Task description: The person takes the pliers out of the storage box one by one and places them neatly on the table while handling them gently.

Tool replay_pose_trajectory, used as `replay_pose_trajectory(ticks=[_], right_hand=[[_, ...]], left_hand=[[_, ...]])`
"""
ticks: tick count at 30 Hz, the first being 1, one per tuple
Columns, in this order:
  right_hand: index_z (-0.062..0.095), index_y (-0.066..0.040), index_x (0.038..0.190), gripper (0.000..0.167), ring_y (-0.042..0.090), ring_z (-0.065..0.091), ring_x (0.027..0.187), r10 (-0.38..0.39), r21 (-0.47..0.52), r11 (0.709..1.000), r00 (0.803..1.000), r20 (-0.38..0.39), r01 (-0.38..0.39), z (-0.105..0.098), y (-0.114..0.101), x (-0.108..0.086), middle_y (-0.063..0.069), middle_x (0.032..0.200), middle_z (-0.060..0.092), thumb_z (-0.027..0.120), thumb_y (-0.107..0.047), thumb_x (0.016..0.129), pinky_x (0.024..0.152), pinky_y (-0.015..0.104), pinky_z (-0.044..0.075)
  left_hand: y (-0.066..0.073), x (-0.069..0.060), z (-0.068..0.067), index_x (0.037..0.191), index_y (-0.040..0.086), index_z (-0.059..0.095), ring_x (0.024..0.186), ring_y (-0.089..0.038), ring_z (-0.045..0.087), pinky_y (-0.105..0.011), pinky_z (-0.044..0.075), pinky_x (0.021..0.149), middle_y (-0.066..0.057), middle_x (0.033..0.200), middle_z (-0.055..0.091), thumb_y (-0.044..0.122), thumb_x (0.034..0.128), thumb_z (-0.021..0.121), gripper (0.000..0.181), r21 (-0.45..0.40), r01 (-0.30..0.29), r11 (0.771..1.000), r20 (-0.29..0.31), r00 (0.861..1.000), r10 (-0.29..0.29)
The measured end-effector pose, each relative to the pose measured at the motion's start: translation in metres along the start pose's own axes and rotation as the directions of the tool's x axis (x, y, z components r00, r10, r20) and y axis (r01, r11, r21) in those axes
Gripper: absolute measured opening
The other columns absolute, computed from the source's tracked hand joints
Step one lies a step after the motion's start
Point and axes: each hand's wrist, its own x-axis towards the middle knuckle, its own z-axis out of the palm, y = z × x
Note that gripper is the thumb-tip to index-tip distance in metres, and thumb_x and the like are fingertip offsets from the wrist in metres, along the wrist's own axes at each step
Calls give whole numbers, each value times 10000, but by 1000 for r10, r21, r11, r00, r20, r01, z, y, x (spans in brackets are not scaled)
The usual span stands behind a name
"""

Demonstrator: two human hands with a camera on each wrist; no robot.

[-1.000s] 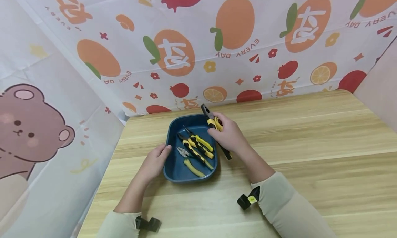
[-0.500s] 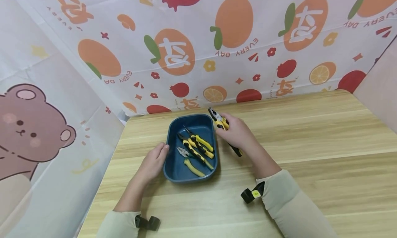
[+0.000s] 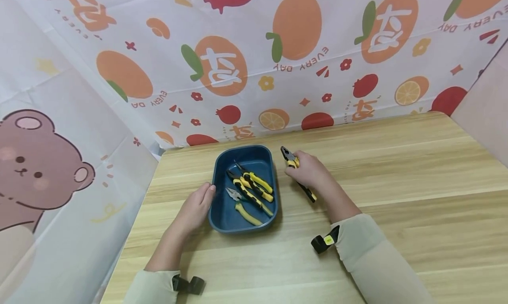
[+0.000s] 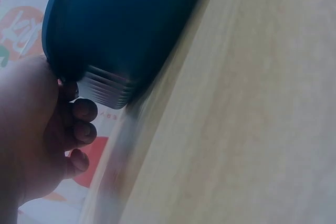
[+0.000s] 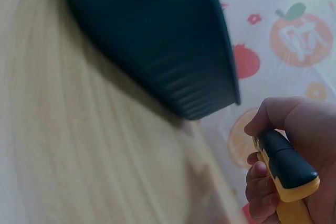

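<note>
Right of centre in the head view, the right hand (image 3: 311,169) grasps a pair of black-and-yellow pliers (image 3: 293,163) just right of the blue tray (image 3: 222,216) and clear of its rim; their long axis slants from the head at upper left to the handle ends at lower right, and whether those ends touch the worktop (image 3: 397,185) cannot be told. The right hand is the nearer to these pliers, the left hand (image 3: 195,208) being across the tray, its fingers pinching the left rim, with the other pliers (image 3: 248,194) lying inside between both hands
</note>
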Motion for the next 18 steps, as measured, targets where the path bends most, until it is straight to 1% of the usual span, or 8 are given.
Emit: replay_pose_trajectory(ticks=[3, 4, 12, 18], right_hand=[[472, -60, 1372, 603, 260, 568, 828, 24, 16, 1000, 1000, 9, -24, 4, 7, 5, 146, 1128, 607, 606, -316, 844, 645, 318, 459], [475, -58, 1362, 593, 255, 566, 822, 29, 17, 999, 1000, 8, -29, 5, 10, 6, 144, 1110, 608, 610, -318, 846, 642, 312, 454], [478, -62, 1204, 484, 267, 582, 788, 63, -15, 998, 998, 11, -63, 14, 22, 9, 143, 985, 618, 644, -334, 840, 660, 334, 453], [490, -51, 1165, 469, 263, 572, 769, 60, -35, 998, 998, -7, -60, 16, 24, 10, 133, 947, 619, 659, -322, 823, 656, 335, 440]], left_hand=[[0, 0, 0, 895, 105, 504, 689, -213, 484, -353, 417, 669, -53, 748, 479, 347, 1086, 294, 373, -6, 3, 1000, -5, 1000, -3], [1, 0, -1, 896, 108, 505, 691, -216, 486, -355, 418, 669, -53, 749, 479, 347, 1086, 294, 371, -10, 5, 1000, -5, 1000, -6], [3, -2, -2, 900, 112, 505, 710, -228, 494, -368, 417, 678, -54, 744, 473, 319, 1084, 314, 336, -5, 11, 1000, -5, 1000, -11], [3, -1, -3, 895, 116, 493, 703, -223, 490, -361, 416, 671, -51, 731, 458, 358, 1083, 299, 363, 7, 17, 1000, -2, 1000, -17]])
